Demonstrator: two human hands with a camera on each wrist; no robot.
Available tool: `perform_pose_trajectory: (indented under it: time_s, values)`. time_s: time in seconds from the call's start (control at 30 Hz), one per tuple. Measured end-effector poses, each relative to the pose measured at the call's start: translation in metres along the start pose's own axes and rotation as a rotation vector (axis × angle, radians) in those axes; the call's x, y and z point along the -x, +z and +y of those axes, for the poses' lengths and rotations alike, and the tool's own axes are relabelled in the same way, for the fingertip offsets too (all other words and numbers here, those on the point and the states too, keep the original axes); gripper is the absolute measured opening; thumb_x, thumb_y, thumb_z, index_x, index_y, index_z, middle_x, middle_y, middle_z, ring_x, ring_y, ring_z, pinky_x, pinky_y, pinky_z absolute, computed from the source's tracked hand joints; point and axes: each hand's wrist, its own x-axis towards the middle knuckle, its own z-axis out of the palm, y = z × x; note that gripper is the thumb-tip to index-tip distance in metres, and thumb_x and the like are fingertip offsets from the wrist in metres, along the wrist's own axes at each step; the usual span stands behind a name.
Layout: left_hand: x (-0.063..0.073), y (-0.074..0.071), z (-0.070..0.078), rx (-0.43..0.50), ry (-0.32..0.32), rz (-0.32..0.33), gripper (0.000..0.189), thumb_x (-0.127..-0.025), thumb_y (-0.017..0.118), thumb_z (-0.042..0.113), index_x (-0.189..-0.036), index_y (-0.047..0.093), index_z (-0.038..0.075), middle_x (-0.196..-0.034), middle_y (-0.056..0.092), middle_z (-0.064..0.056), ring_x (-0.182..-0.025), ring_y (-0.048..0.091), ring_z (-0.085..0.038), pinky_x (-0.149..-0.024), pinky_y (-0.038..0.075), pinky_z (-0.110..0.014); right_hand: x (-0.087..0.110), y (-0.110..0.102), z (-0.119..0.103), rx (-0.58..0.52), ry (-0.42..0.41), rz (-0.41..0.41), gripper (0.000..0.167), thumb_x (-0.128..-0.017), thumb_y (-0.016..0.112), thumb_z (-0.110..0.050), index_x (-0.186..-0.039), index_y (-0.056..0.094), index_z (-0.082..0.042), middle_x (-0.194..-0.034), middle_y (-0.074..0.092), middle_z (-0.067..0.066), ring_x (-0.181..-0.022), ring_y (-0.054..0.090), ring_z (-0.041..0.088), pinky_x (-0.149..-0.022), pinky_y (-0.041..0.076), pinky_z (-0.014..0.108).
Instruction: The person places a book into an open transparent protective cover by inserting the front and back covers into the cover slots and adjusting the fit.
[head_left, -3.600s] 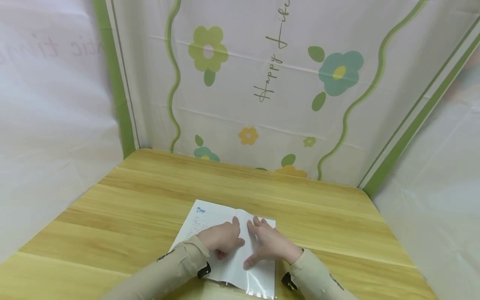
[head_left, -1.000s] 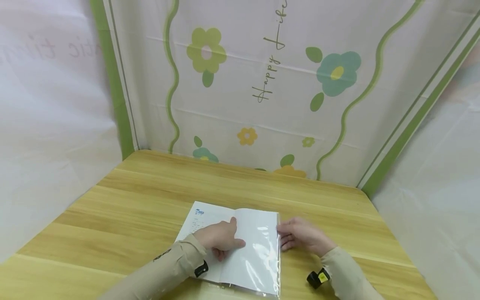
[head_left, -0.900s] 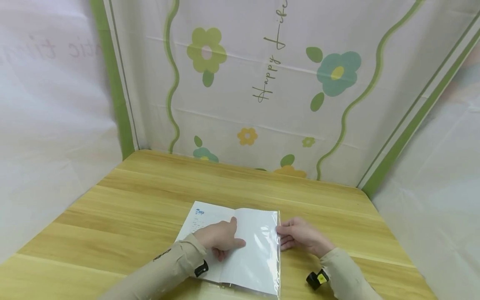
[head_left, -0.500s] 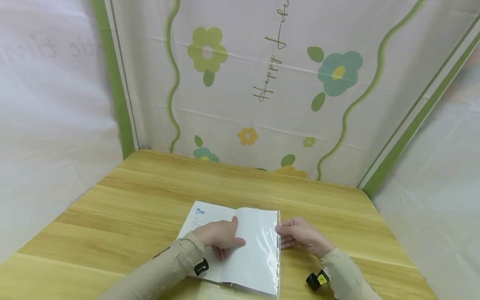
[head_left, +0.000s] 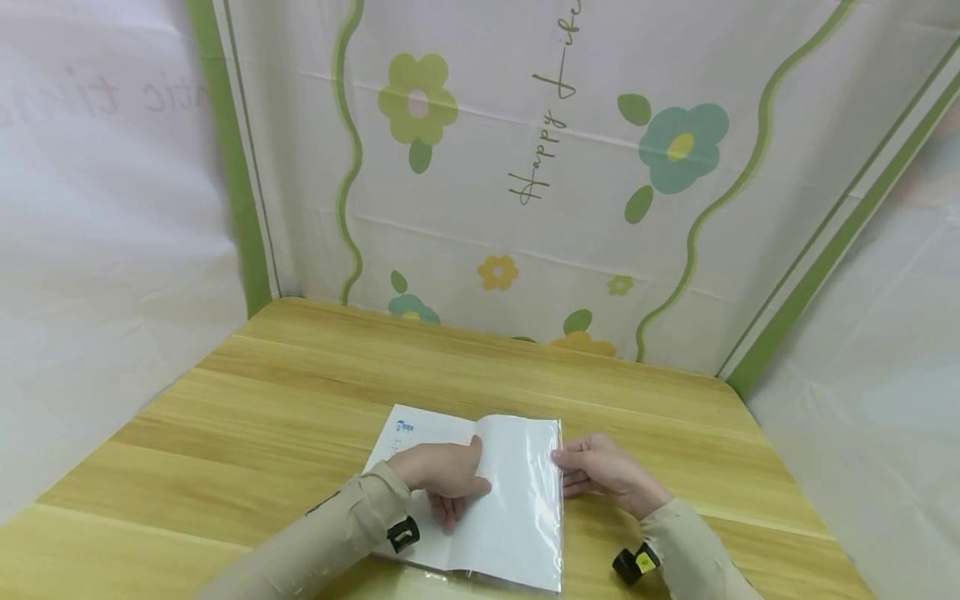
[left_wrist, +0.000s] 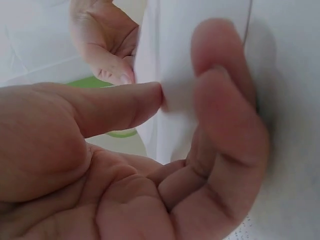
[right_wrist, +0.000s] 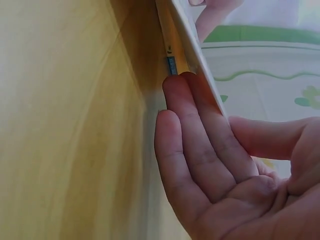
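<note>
An open book (head_left: 512,500) lies on the table, its left page printed with a small blue heading and lines of text. Glossy clear plastic covers the blank right-hand side, with a transparent strip along the edge. My left hand (head_left: 446,473) rests on the book near the fold, thumb touching the right-hand side and the other fingers bent loosely. At the right edge, my right hand (head_left: 603,473) pinches the covered side, thumb on top and fingers beneath. The right wrist view shows that edge (right_wrist: 192,42) raised off the table, with a small blue printed mark underneath.
The wooden table (head_left: 300,400) extends beyond the book to a hanging cloth (head_left: 465,192) with flowers and lettering. Pale cloth walls (head_left: 112,250) stand on both sides. Each wrist wears a black strap, the right one (head_left: 634,563) with a yellow patch.
My right hand has gone from lying on the right-hand side of the book to pinching its right edge. Lately it has stayed there. My left hand remains by the fold, bending slightly more.
</note>
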Motion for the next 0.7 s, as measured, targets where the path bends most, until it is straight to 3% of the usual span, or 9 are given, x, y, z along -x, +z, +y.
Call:
perform_pose_trajectory:
  time_s: [0.23, 0.47, 0.7]
  values:
    - [0.0014, -0.0024, -0.0004, 0.015, 0.007, -0.023, 0.081, -0.101, 0.057, 0.018, -0.152, 0.001, -0.011, -0.064, 0.064, -0.021, -0.045, 0.062, -0.023, -0.047, 0.056, -0.037, 0.0011, 0.0036, -0.0016, 0.013, 0.001, 0.015, 0.017, -0.095, 0.063, -0.010, -0.080, 0.065, -0.002, -0.069, 0.062, 0.005, -0.063, 0.063, 0.018, -0.072, 0.059, 0.040]
    - [0.0036, -0.0037, -0.0032, 0.067, -0.036, -0.004, 0.089, -0.099, 0.061, 0.029, -0.155, -0.001, -0.004, -0.066, 0.065, -0.022, -0.045, 0.061, -0.024, -0.047, 0.055, -0.037, 0.0004, 0.0062, -0.0009, 0.041, 0.000, 0.027, 0.018, -0.094, 0.064, -0.011, -0.078, 0.063, -0.003, -0.069, 0.059, 0.004, -0.063, 0.063, 0.018, -0.070, 0.059, 0.039]
    - [0.0011, -0.0019, -0.0029, 0.039, -0.010, -0.004, 0.090, -0.099, 0.060, 0.031, -0.153, -0.001, -0.007, -0.064, 0.064, -0.021, -0.043, 0.059, -0.022, -0.042, 0.052, -0.033, 0.0004, 0.0075, -0.0010, 0.042, -0.024, 0.045, 0.019, -0.094, 0.063, -0.010, -0.077, 0.064, -0.004, -0.068, 0.060, 0.004, -0.062, 0.062, 0.016, -0.070, 0.059, 0.038]
